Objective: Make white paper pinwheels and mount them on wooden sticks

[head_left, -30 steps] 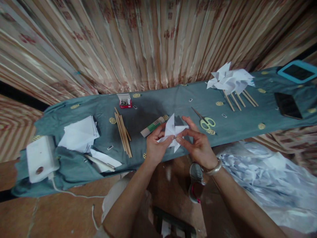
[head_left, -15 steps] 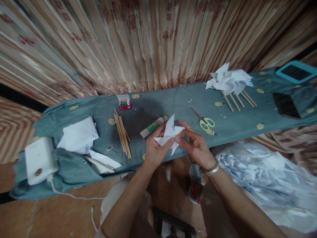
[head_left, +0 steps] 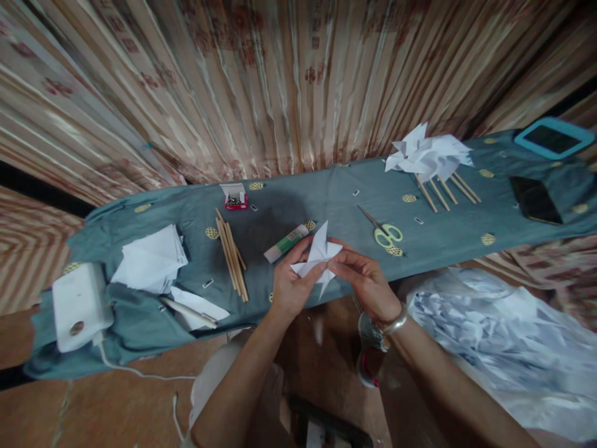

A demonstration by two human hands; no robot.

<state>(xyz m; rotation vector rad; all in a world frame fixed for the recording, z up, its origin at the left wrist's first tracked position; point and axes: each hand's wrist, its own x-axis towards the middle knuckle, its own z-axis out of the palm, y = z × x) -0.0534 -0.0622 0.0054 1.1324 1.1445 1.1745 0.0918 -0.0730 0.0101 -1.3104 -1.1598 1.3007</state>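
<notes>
A white paper pinwheel (head_left: 319, 244) is held between both hands over the front edge of the cloth-covered table (head_left: 321, 193). My left hand (head_left: 293, 283) grips it from the left, thumb lying across its front near the centre. My right hand (head_left: 366, 280) pinches the pinwheel at its middle and right side; its fingertips partly hide the centre. Just beyond my left hand lies a green and white box (head_left: 286, 242). Scissors (head_left: 386, 233) with light green handles rest past my right hand. No stick shows on the held pinwheel.
Several wooden sticks (head_left: 229, 258), a red box of small metal pieces (head_left: 234, 198) and stacked paper (head_left: 152, 258) lie left. Finished pinwheels (head_left: 429, 155) and a dark phone (head_left: 535, 199) lie right. A white device (head_left: 79, 305) sits far left; a plastic bag of paper (head_left: 494, 336) stands below right.
My right fingers have closed in over the pinwheel's right blade and centre. The pinwheel stays between both hands. The whole view has shifted slightly.
</notes>
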